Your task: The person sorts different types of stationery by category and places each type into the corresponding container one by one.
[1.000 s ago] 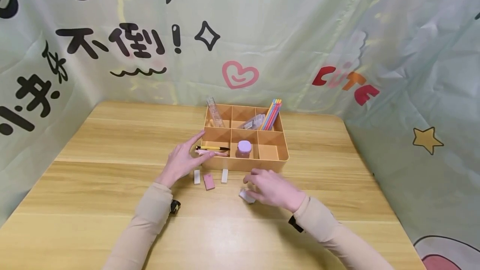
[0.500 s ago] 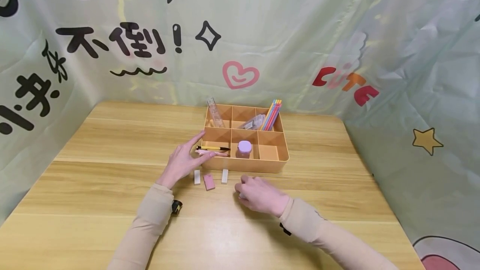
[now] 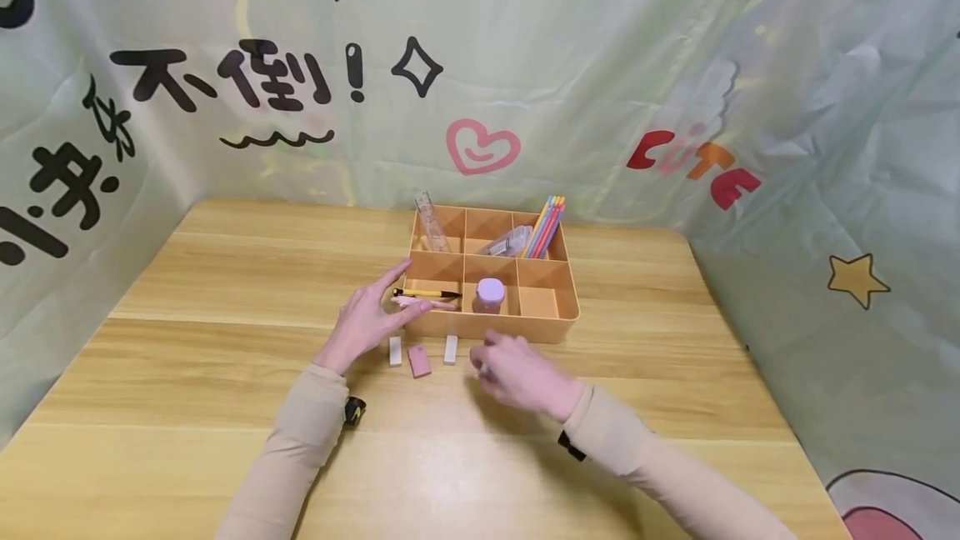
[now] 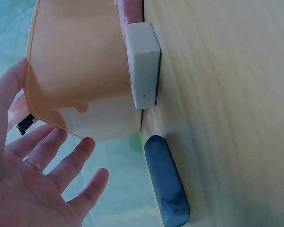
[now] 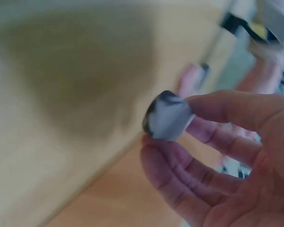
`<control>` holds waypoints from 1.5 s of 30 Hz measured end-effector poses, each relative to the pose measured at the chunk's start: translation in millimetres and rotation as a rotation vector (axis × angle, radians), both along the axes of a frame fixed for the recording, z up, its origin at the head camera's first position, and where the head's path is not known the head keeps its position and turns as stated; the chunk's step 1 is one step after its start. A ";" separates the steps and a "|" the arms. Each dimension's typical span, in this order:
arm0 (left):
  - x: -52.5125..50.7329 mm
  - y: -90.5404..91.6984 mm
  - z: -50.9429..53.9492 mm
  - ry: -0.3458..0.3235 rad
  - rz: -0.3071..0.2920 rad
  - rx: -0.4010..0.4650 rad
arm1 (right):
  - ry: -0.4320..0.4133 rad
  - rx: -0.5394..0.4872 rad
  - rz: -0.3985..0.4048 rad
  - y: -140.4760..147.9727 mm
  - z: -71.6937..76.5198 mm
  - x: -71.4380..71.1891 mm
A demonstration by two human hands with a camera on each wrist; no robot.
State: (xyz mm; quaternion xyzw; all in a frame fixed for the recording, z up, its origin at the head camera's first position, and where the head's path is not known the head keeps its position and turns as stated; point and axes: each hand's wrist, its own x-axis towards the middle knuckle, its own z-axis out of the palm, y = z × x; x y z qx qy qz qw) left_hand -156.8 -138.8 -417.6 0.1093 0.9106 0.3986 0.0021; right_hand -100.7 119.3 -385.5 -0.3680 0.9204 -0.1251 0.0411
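Observation:
My left hand (image 3: 360, 325) touches the left end of an orange desk organizer (image 3: 495, 327), fingers spread along its rim. In the left wrist view, the fingers of the left hand (image 4: 47, 175) look nearly straight. My right hand (image 3: 528, 377) pinches a small white-and-dark faceted block (image 5: 168, 118) between thumb and fingers, just above the table in front of the organizer. It is blurred, so its kind is unclear. Two white eraser-like blocks (image 3: 450, 350) and a pink one (image 3: 419, 361) lie between the hands, before the organizer.
The organizer holds a clear ruler (image 3: 431, 223), colored pencils (image 3: 545, 227), a lilac-capped jar (image 3: 490, 294), a yellow-and-black pen (image 3: 426, 293) and a clear item (image 3: 510, 242). A dark blue rounded bar (image 4: 166, 182) lies near the left hand. Printed cloth (image 3: 315, 165) hangs behind.
My right hand has picked the small block off the table and moved slightly left, then a little toward the organizer. The left hand has stayed at the organizer's left end.

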 end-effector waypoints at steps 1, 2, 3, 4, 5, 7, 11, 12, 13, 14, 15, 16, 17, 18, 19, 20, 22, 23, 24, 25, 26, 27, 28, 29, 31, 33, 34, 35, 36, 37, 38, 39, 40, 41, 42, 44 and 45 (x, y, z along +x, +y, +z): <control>-0.2 0.0 0.3 -0.003 -0.002 0.004 | -0.001 -0.047 0.006 3.1 6.0 -3.7; -0.5 -0.1 0.6 -0.006 -0.004 0.009 | -0.016 -0.097 0.002 6.3 12.4 -7.8; -0.6 -0.2 0.8 -0.007 -0.003 0.016 | -0.044 -0.149 -0.010 9.9 18.4 -12.2; -0.9 -0.3 0.8 -0.009 -0.002 0.018 | -0.062 -0.202 -0.025 13.8 24.0 -16.9; -1.2 -0.5 0.7 -0.009 -0.002 0.019 | -0.071 -0.252 -0.041 18.2 28.5 -22.1; -1.1 -0.6 0.6 -0.009 -0.001 0.019 | -0.108 -0.340 -0.085 27.3 36.3 -31.7; -0.2 -0.3 -0.2 -0.013 -0.001 0.018 | -0.119 -0.404 -0.192 44.5 46.2 -47.8; -0.1 -0.3 -0.6 -0.014 -0.003 0.020 | -0.124 -0.401 -0.217 47.9 48.8 -50.6; -0.1 -0.3 -1.0 -0.014 -0.005 0.022 | -0.124 -0.393 -0.235 51.2 50.6 -53.6; 0.0 -0.2 -1.3 -0.015 -0.008 0.026 | -0.125 -0.381 -0.253 54.0 52.9 -55.9; -0.2 -0.1 -1.7 -0.014 -0.011 0.028 | -0.126 -0.369 -0.268 56.5 55.1 -58.1; -0.5 -0.4 -1.8 -0.012 -0.013 0.030 | -0.122 -0.356 -0.277 58.6 56.5 -61.0; -0.6 -0.5 -1.8 -0.011 -0.014 0.032 | -0.117 -0.342 -0.284 60.6 57.6 -63.7; -0.8 -0.7 -1.9 -0.009 -0.015 0.030 | -0.110 -0.329 -0.290 62.1 58.6 -66.1; -0.7 -0.8 -1.6 -0.009 -0.018 0.029 | -0.100 -0.317 -0.294 63.6 58.9 -68.9; -0.7 -0.7 -1.5 -0.010 -0.019 0.027 | -0.091 -0.306 -0.302 64.9 59.0 -71.3; -0.3 -0.7 -0.9 -0.011 -0.018 0.027 | -0.059 -0.271 -0.319 66.6 58.4 -76.0; 0.2 -0.6 -0.5 -0.012 -0.018 0.029 | -0.043 -0.251 -0.328 67.0 57.5 -78.2; 0.5 -0.5 -0.3 -0.012 -0.017 0.030 | -0.027 -0.230 -0.335 67.1 56.6 -80.2; 0.9 -0.5 0.0 -0.012 -0.018 0.033 | -0.015 -0.208 -0.342 67.1 55.4 -82.1; 1.2 -0.3 0.2 -0.013 -0.017 0.038 | -0.009 -0.187 -0.348 66.7 54.4 -83.5; 1.3 -0.4 0.2 -0.013 -0.018 0.038 | 0.000 -0.167 -0.349 66.1 53.2 -84.9; 1.2 -0.5 0.0 -0.013 -0.019 0.039 | 0.004 -0.149 -0.348 65.3 51.8 -86.2; 1.2 -0.6 -0.1 -0.013 -0.021 0.040 | 0.009 -0.133 -0.345 64.7 50.4 -87.2; 0.8 -0.7 -0.7 -0.012 -0.023 0.040 | 0.012 -0.113 -0.342 63.3 47.9 -88.5; 0.9 -0.6 -1.1 -0.013 -0.020 0.042 | 0.011 -0.097 -0.341 62.1 46.2 -89.0; 1.0 -0.5 -1.0 -0.014 -0.018 0.044 | 0.012 -0.088 -0.342 61.6 45.5 -89.1; 1.2 -0.4 -1.0 -0.013 -0.016 0.044 | 0.016 -0.084 -0.340 61.4 44.8 -89.2; 1.4 -0.3 -0.9 -0.013 -0.014 0.044 | 0.020 -0.079 -0.343 61.4 44.2 -89.2; 1.5 -0.2 -0.8 -0.014 -0.013 0.045 | 0.024 -0.077 -0.348 61.6 44.1 -89.1; 1.4 -0.1 -0.8 -0.015 -0.012 0.045 | 0.030 -0.079 -0.353 62.1 44.1 -88.8; 0.9 -0.3 -1.0 -0.015 -0.011 0.043 | 0.039 -0.082 -0.360 63.2 44.2 -88.3; 0.7 -0.2 -1.1 -0.015 -0.011 0.040 | 0.050 -0.088 -0.367 64.8 43.9 -87.6; 0.8 -0.1 -1.2 -0.016 -0.011 0.039 | 0.058 -0.101 -0.375 67.1 43.6 -86.4; 0.7 -0.1 -1.2 -0.017 -0.011 0.039 | 0.064 -0.111 -0.387 69.7 43.2 -85.2; 0.9 0.1 -1.0 -0.019 -0.010 0.039 | 0.072 -0.135 -0.407 76.0 42.0 -82.3; 1.0 0.1 -0.8 -0.019 -0.010 0.040 | 0.075 -0.146 -0.417 79.9 40.3 -81.2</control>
